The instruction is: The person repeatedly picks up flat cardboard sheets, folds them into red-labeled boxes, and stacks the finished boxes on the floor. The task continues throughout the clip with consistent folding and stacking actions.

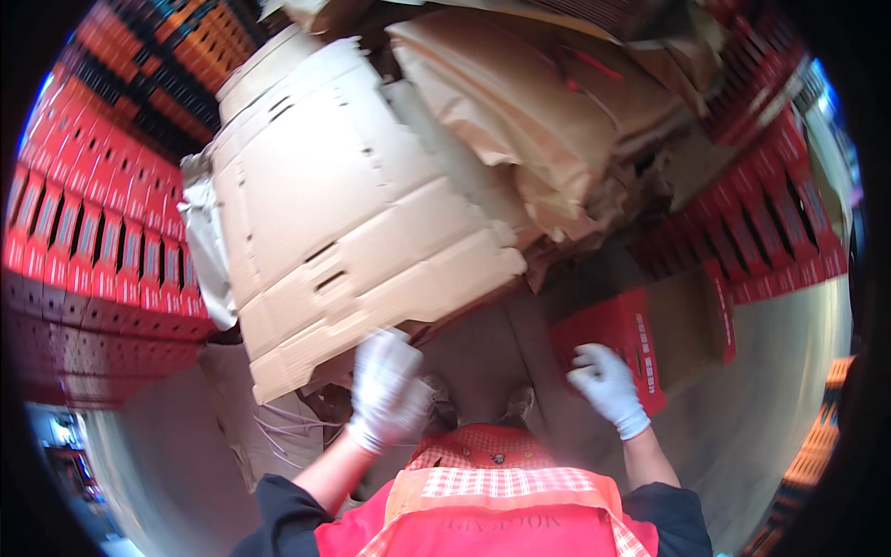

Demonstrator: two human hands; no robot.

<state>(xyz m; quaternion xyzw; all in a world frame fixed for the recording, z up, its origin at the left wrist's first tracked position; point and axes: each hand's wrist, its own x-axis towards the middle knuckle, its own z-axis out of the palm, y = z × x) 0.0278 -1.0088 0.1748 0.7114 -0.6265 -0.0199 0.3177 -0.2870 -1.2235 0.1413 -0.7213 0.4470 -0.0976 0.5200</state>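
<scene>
**Red apron (483, 524) up close, a broad flattened carton (316, 204) beyond**

From the head view, the apron is nearest; past it are two white-gloved hands. The carton lies straight ahead and leftward, beside crumpled brown paper (501, 102). The left hand (385, 385) is at its near edge, too blurred for me to tell whether the fingers are apart, together or touching the board. The right hand (605, 385), by an open red box (608, 330), has half-curled fingers with nothing visible in them; whether their tips meet I can't tell. To my eye, good handling wants both hands spread along that edge, the notched flaps clear of the paper, and shoes (520, 402) away from the pinkish cords (278, 432).
</scene>
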